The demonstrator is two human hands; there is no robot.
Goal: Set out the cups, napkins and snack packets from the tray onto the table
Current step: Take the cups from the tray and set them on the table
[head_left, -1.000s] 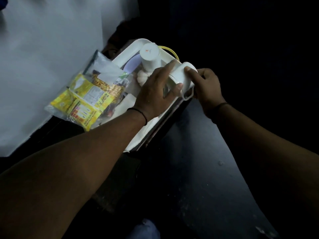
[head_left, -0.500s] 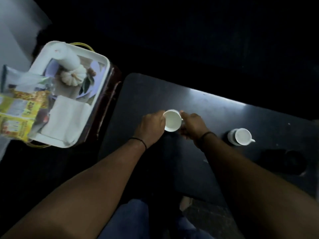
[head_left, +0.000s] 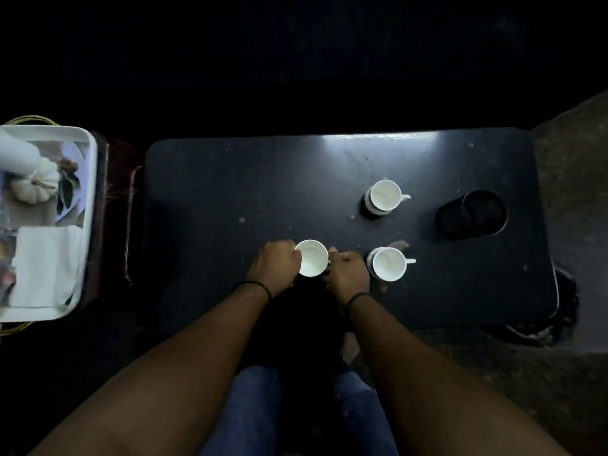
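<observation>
Head view. No brand, label or writing can be read on any item; the lighting is dim.

The left hand [head_left: 274,268] has its fingers curled round the left side of a white cup [head_left: 312,257]. The right hand [head_left: 348,273] is curled at the cup's right side, where its handle would be; the handle itself is hidden, so whether the fingers pinch it cannot be told. The cup stands upright, mouth up, over the near middle of the dark table [head_left: 263,179]; whether its base touches the top cannot be told.

Two further white cups stand upright on the table: the near cup [head_left: 390,263] just beside the right hand, and the far cup [head_left: 385,195] behind it, both with handles pointing right. A dark round holder [head_left: 472,214] lies to their right.

The white tray [head_left: 88,199] sits well apart, off the table's left end. It holds folded white napkins [head_left: 46,264] at its near end, and a small white pumpkin [head_left: 34,184] beyond them. A white cylinder [head_left: 16,156] leans at the tray's far end. The snack packets are cut off by the left edge of the frame.
</observation>
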